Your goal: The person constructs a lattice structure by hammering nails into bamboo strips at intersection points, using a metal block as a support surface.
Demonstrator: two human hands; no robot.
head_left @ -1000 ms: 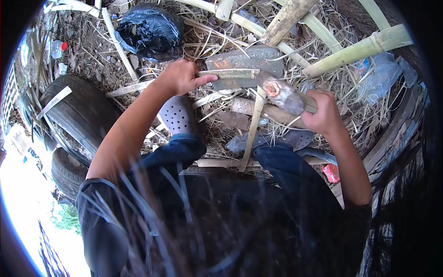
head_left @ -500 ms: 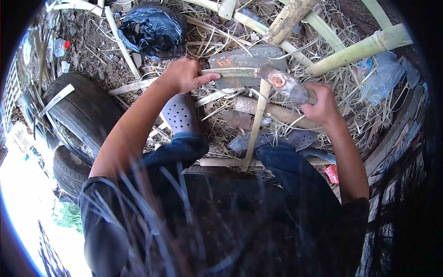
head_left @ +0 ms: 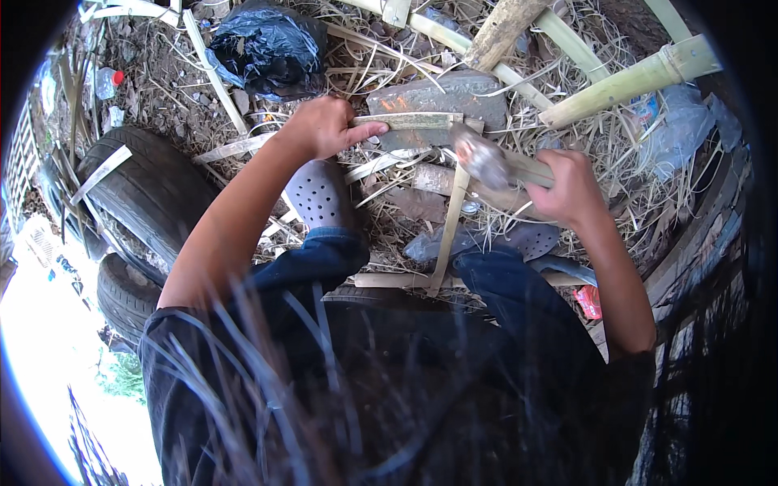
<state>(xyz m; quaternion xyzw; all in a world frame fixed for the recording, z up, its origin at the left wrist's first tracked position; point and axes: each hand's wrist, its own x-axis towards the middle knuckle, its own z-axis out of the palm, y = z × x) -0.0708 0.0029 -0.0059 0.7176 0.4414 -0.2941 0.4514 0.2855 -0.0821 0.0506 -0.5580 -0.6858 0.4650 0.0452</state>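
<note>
My left hand point(head_left: 324, 127) is closed around the near end of a flat bamboo strip point(head_left: 417, 121), its thumb stretched along the strip. The strip lies across a grey stone slab point(head_left: 442, 95) with orange marks. My right hand point(head_left: 569, 188) grips the pale handle of a hammer point(head_left: 481, 155). The hammer's worn, blurred head hangs close to the strip's right end; whether they touch, I cannot tell. Beneath the hammer, another thin bamboo strip point(head_left: 448, 231) runs toward my legs.
Bamboo shavings litter the ground around a short round log point(head_left: 433, 179). A black plastic bag point(head_left: 271, 53) sits beyond my left hand, with old tyres point(head_left: 134, 190) at left. Thick bamboo point(head_left: 636, 85) and a clear plastic bag point(head_left: 681, 134) lie far right. My shoes point(head_left: 318, 194) flank the work spot.
The hammer's head has swung left and turned, showing more of its handle. My right hand has shifted slightly right; my left hand keeps its hold on the bamboo strip.
</note>
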